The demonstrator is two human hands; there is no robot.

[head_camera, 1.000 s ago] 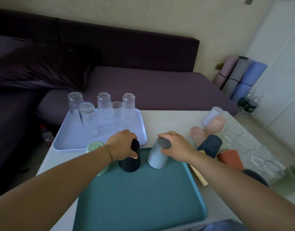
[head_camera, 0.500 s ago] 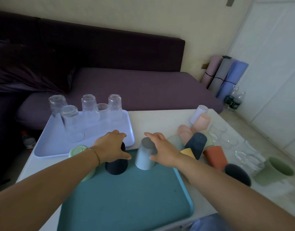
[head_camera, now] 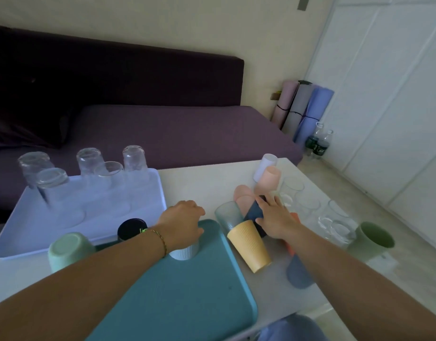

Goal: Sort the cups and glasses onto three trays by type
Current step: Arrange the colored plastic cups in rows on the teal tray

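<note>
On the teal tray (head_camera: 187,303) a light blue ribbed cup (head_camera: 185,253) stands upside down, and my left hand (head_camera: 181,223) is closed over its top. Left of it stand an upturned black cup (head_camera: 131,228) and a mint green cup (head_camera: 69,249). My right hand (head_camera: 276,217) lies over a dark blue cup (head_camera: 255,212) in the pile on the table, fingers on top and thumb on its near side. A lavender tray (head_camera: 27,230) at the left holds several clear glasses (head_camera: 135,161) upside down.
The pile also holds a yellow cup (head_camera: 249,244), a grey-green cup (head_camera: 228,216), pink cups (head_camera: 268,178), a white cup (head_camera: 265,167) and a blue-grey cup (head_camera: 298,274). Clear glasses (head_camera: 335,222) and a green mug (head_camera: 374,238) stand at the right. A purple sofa lies behind.
My left hand left the black cup and moved right onto the light blue cup. My right hand let go of that cup and reached right to the dark blue cup in the pile.
</note>
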